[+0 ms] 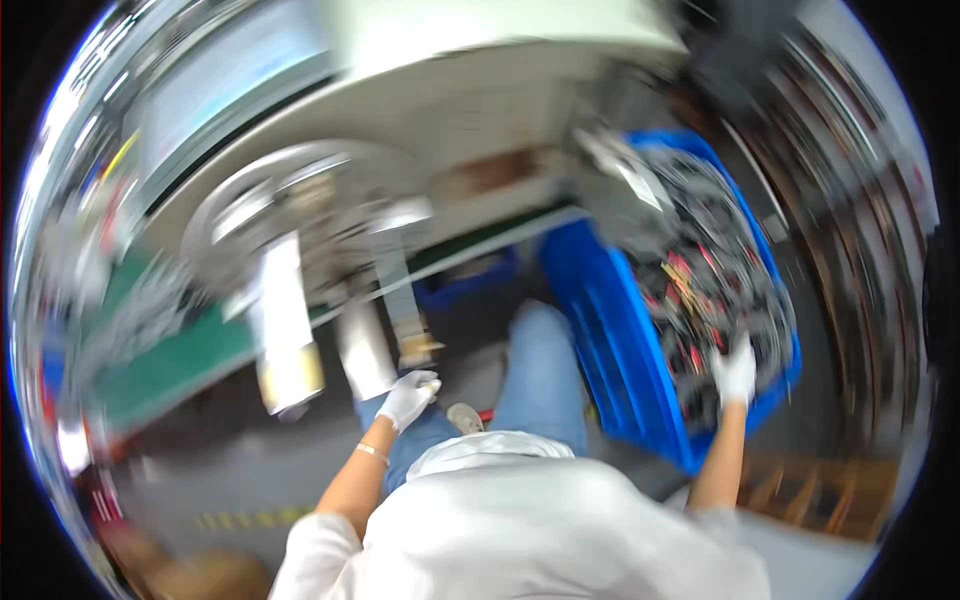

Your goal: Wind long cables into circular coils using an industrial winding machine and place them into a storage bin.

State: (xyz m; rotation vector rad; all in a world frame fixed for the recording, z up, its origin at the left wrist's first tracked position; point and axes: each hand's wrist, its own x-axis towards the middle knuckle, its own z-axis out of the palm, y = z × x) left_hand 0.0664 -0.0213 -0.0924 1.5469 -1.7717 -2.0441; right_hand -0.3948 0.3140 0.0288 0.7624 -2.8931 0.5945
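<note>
My left hand (408,400), in a white glove, is above my left thigh, just below the front end of a machine. Its fingers look curled together; whatever is in them, if anything, is too small to make out. My right hand (735,372), also gloved, reaches into a blue plastic crate (625,345) at my right. It touches a heap of dark grey cables (715,225) with red and yellow ends. The fingers are smeared by motion and partly lost among the cables.
A round metal machine (205,225) with pale upright parts stands ahead to the left on a green-topped bench (165,365). Shelving or stacked racks (850,190) line the far right. A wooden pallet-like frame (815,495) lies behind the crate. The whole picture is blurred.
</note>
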